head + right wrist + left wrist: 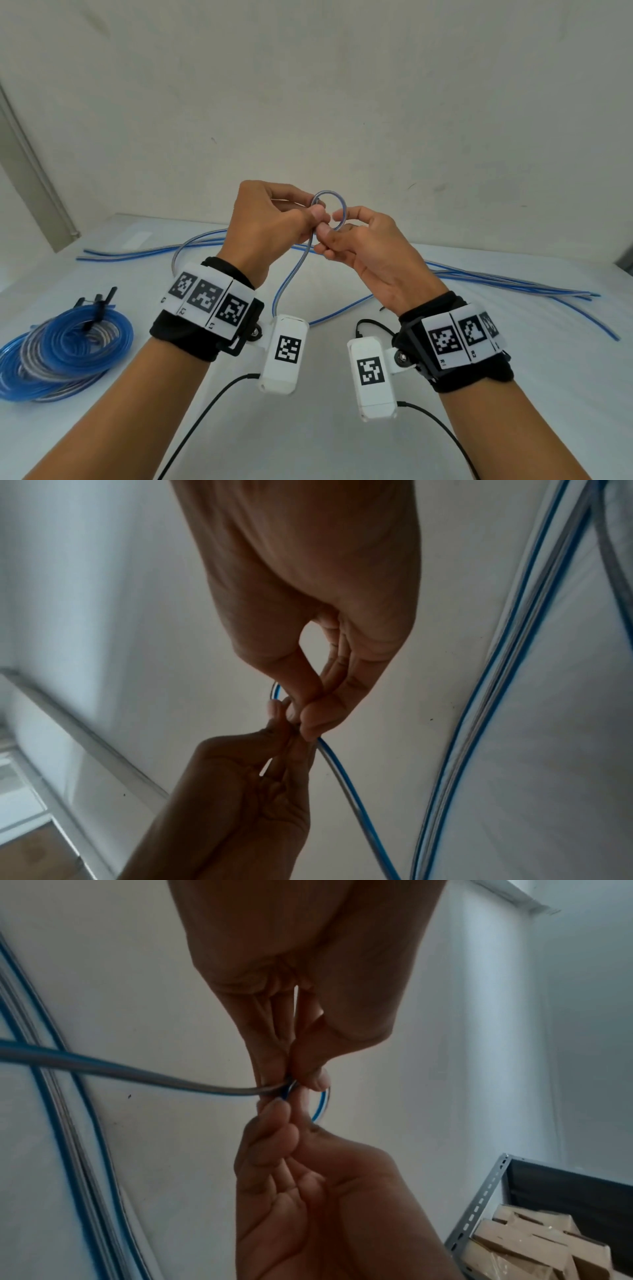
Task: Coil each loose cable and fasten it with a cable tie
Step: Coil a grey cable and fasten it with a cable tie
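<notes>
Both hands are raised above the white table. They hold one blue-and-clear cable, bent into a small loop at the fingertips. My left hand pinches the loop's crossing between thumb and forefinger, as the left wrist view shows at the left hand on the cable. My right hand pinches the same cable just beside it, and in the right wrist view the right hand has the cable trailing below. The cable's tail drops to the table.
Several tied blue coils lie at the left with black cable ties on them. Several loose cables stretch across the back of the table. A wall stands close behind. A metal shelf with cardboard boxes is off to one side.
</notes>
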